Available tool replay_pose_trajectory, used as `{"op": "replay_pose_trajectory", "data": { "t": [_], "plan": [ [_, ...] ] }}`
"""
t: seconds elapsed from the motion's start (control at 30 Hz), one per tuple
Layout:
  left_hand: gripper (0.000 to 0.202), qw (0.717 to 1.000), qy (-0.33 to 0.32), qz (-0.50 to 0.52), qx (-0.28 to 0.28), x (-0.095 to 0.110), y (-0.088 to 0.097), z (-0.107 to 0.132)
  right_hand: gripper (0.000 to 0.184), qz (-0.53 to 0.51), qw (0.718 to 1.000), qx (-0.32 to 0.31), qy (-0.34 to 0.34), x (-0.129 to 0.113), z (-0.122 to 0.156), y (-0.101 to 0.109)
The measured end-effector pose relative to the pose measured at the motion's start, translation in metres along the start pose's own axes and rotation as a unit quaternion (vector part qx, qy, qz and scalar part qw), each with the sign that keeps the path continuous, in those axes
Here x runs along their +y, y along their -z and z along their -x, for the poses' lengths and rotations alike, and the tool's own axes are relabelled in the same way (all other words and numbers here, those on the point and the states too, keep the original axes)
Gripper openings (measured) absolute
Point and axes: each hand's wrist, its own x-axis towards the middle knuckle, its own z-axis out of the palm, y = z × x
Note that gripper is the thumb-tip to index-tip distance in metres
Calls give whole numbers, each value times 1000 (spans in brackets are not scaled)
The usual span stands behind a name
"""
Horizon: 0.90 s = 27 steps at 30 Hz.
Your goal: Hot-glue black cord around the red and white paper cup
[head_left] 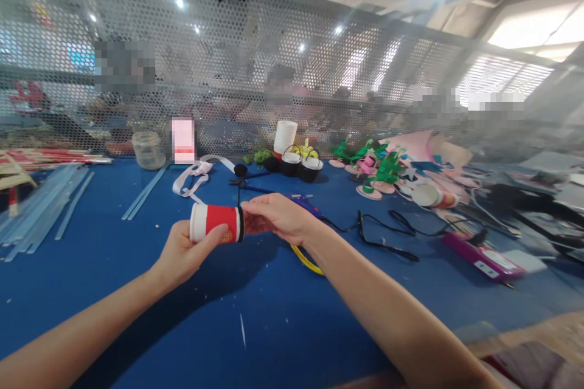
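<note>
My left hand (pixel 187 249) is wrapped around a red and white paper cup (pixel 214 223) lying on its side above the table. A black band of yarn (pixel 241 223) runs round the cup's right end. At that end, the fingers of my right hand (pixel 274 216) are pinched together against the black yarn; their tips are partly hidden. One dark strand rises from there toward a small black yarn ball (pixel 240 170) on the blue table (pixel 255 328). A blue glue gun (pixel 305 203) lies just behind my right wrist, and a yellow ring (pixel 308 260) is partly covered by my forearm.
Clear strips (pixel 50 206) and a jar (pixel 148 150) are at left. White ribbon (pixel 187 185), stacked cups (pixel 285 137) and two black-and-white little buckets (pixel 311 168) stand behind. Green craft plants (pixel 387 167), black cable (pixel 383 243) and a purple box (pixel 483 255) occupy the right. Perforated metal screens the back.
</note>
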Motion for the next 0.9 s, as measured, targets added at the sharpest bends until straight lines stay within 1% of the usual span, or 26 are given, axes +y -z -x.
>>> {"op": "replay_pose_trajectory", "data": {
  "t": [0.1,0.17,0.23,0.3,0.33,0.4,0.47,0.53,0.57,0.63,0.67,0.77,0.83,0.9],
  "plan": [
    [20,999,-14,-30,-30,2,0,0,18,-26,999,15,-19,2,0,0],
    [18,998,2,-25,-57,4,0,-2,19,-33,999,34,-13,6,2,0],
    [18,996,39,9,-80,5,0,-4,19,-33,998,54,5,10,6,0],
    [20,986,102,88,-96,6,0,-7,18,-19,997,70,31,15,10,-2],
    [22,974,143,139,-103,7,0,-8,18,0,996,76,49,18,12,-3],
    [26,940,223,230,-122,7,0,-10,16,73,990,83,91,22,15,-4],
    [26,914,268,274,-133,7,-1,-10,16,166,975,78,127,25,17,-4],
    [22,910,277,283,-123,8,-2,-9,18,239,952,99,161,27,15,-1],
    [20,912,275,282,-115,8,-3,-8,19,256,943,118,177,28,14,1],
    [17,919,268,271,-102,9,-4,-6,22,251,936,147,200,27,13,4],
    [17,923,264,262,-98,9,-5,-4,25,239,939,141,203,27,12,4],
    [18,932,249,239,-107,7,-7,-1,33,233,950,64,199,21,16,-2],
    [19,936,244,222,-123,5,-9,1,36,259,944,20,206,16,22,-10],
    [21,938,245,203,-134,3,-10,3,37,289,932,-9,221,12,27,-19]
  ]
}}
